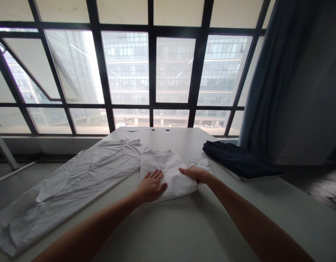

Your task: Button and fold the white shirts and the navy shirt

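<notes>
A folded white garment (172,169) lies on the white table in front of me; its exact kind is hidden by the folds. Flat on its left part rests my left hand (152,186), fingers stretched out, holding nothing. My right hand (196,174) grips the garment's right edge, thumb on top and the other fingers mostly out of sight beneath. Just behind that hand, a bunched piece of white cloth (199,163) shows; whether it belongs to the same garment, I cannot tell.
A wrinkled white garment (83,178) is spread along the left side of the white table (162,233). Folded dark navy clothing (236,158) lies at the right edge. Beyond the table stand large windows (172,69), with a blue-grey curtain (277,80) on the right.
</notes>
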Available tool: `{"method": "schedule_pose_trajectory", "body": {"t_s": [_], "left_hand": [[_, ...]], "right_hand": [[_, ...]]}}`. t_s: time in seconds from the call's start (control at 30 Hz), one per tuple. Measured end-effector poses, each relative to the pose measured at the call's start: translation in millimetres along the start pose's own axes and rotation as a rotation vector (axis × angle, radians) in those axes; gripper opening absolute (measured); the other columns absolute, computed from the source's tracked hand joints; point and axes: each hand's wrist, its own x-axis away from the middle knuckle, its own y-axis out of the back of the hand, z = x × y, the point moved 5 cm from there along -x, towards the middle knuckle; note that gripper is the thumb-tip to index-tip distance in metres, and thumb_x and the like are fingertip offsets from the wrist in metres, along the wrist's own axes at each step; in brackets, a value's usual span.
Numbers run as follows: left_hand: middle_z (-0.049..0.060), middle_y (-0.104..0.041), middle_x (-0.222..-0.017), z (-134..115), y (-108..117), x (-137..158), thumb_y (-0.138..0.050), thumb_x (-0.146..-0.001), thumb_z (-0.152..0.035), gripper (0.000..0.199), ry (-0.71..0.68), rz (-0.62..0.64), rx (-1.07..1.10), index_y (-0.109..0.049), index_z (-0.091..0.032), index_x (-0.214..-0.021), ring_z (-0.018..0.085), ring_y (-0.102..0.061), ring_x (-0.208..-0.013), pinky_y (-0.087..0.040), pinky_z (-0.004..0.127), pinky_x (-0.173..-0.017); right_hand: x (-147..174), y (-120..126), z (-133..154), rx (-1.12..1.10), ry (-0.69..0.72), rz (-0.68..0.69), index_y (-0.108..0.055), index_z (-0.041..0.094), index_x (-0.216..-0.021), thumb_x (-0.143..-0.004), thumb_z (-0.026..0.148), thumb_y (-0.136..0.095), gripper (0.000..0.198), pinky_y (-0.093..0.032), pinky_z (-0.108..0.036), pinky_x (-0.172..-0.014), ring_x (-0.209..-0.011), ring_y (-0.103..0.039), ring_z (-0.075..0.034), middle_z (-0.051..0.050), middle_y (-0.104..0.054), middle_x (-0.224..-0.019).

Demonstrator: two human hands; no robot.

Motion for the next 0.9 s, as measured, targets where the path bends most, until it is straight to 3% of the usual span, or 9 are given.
{"method": "schedule_pose_trajectory", "body": {"t_s": [0.1, 0.23, 0.3, 0.43, 0.6, 0.67, 0.77, 0.9], "left_hand": [[0.012, -0.022, -0.160, 5, 0, 1, -0.024, -0.098, -0.056, 0.071, 0.153, -0.038, -0.031, -0.032, -0.010, -0.152, 0.027, -0.015, -0.149, -0.016, 0.047, -0.120], [0.013, -0.026, -0.159, 16, 2, 2, -0.027, -0.099, -0.052, 0.065, 0.171, -0.058, -0.005, -0.036, -0.011, -0.149, 0.026, -0.021, -0.148, -0.021, 0.043, -0.119], [0.013, -0.030, -0.158, 27, 6, 3, -0.029, -0.100, -0.048, 0.059, 0.188, -0.089, -0.006, -0.041, -0.014, -0.147, 0.026, -0.023, -0.147, -0.022, 0.044, -0.119], [0.013, -0.031, -0.157, 51, 8, 6, -0.031, -0.100, -0.044, 0.054, 0.253, -0.082, -0.041, -0.041, -0.016, -0.146, 0.027, -0.023, -0.147, -0.021, 0.049, -0.118], [0.013, -0.029, -0.158, 57, 4, 4, -0.032, -0.099, -0.046, 0.057, 0.256, -0.056, -0.085, -0.041, -0.016, -0.147, 0.028, -0.021, -0.148, -0.020, 0.050, -0.119], [0.012, -0.030, -0.158, 57, 2, 3, -0.033, -0.098, -0.046, 0.057, 0.249, -0.061, -0.082, -0.041, -0.017, -0.147, 0.028, -0.022, -0.148, -0.021, 0.050, -0.118], [0.011, -0.031, -0.157, 56, 2, 1, -0.034, -0.098, -0.046, 0.057, 0.251, -0.075, -0.081, -0.042, -0.017, -0.146, 0.028, -0.024, -0.147, -0.022, 0.050, -0.118], [0.011, -0.031, -0.157, 55, 4, 1, -0.034, -0.096, -0.046, 0.059, 0.273, -0.062, -0.077, -0.042, -0.017, -0.147, 0.027, -0.023, -0.147, -0.020, 0.049, -0.119]], "right_hand": [[0, -5, 1, 0.001, 0.067, -0.031, -0.063, 0.010, -0.114, -0.089, 0.051, -0.060, 0.048, -0.055, -0.022, -0.063, -0.090, -0.069, -0.021, -0.016, -0.067, -0.119], [-2, 5, 18, 0.272, 0.148, -0.183, -0.069, 0.011, -0.097, -0.088, 0.032, -0.063, 0.023, -0.052, -0.023, -0.068, -0.089, -0.068, -0.022, -0.013, -0.072, -0.106], [-3, 22, 31, 0.333, 0.160, -0.265, -0.069, 0.011, -0.096, -0.086, 0.026, -0.063, 0.019, -0.051, -0.026, -0.074, -0.096, -0.066, -0.026, -0.014, -0.071, -0.107], [-2, 69, 58, 0.456, 0.190, -0.490, -0.064, 0.011, -0.111, -0.088, 0.025, -0.056, 0.028, -0.046, -0.036, -0.084, -0.108, -0.060, -0.032, -0.021, -0.065, -0.118], [-1, 120, 86, 0.533, 0.305, -0.644, -0.064, 0.012, -0.113, -0.090, 0.027, -0.052, 0.030, -0.042, -0.033, -0.082, -0.102, -0.060, -0.028, -0.019, -0.066, -0.112], [-5, 148, 93, 0.536, 0.329, -0.665, -0.066, 0.012, -0.111, -0.089, 0.026, -0.053, 0.029, -0.041, -0.030, -0.078, -0.098, -0.061, -0.025, -0.018, -0.067, -0.111], [-9, 208, 97, 0.534, 0.337, -0.676, -0.069, 0.009, -0.109, -0.088, 0.021, -0.052, 0.029, -0.040, -0.025, -0.074, -0.095, -0.062, -0.021, -0.017, -0.069, -0.110], [-1, 298, 74, 0.553, 0.242, -0.741, -0.071, 0.001, -0.106, -0.091, 0.018, -0.049, 0.032, -0.041, -0.027, -0.074, -0.095, -0.064, -0.022, -0.025, -0.068, -0.109]]}}
